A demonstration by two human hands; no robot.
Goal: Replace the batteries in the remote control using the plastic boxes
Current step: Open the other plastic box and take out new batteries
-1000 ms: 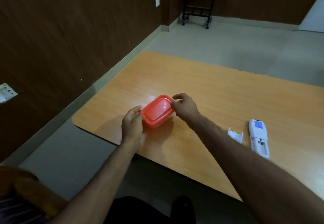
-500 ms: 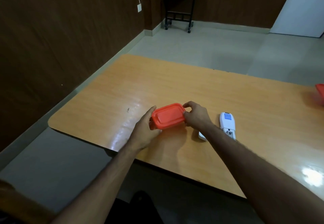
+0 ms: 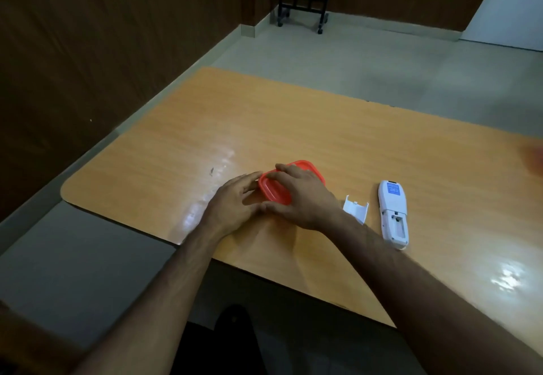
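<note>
A small red plastic box (image 3: 274, 191) with its lid on rests on the wooden table (image 3: 323, 128). My left hand (image 3: 235, 204) holds its left side. My right hand (image 3: 302, 195) lies over its top and right side, with the fingers curled on the lid. To the right lies the white remote control (image 3: 393, 213), face down, its battery bay uncovered. Whether the bay holds batteries cannot be made out. The white battery cover (image 3: 356, 211) lies between the box and the remote.
A blurred red object (image 3: 536, 156) shows at the table's right edge. The table's near edge runs just under my forearms. A black wheeled stand (image 3: 302, 1) is against the far wall, and wood-panelled wall runs along the left.
The view has shifted left to right. My right hand has moved from the box's right end to cover its top. The left hand stays at its left side.
</note>
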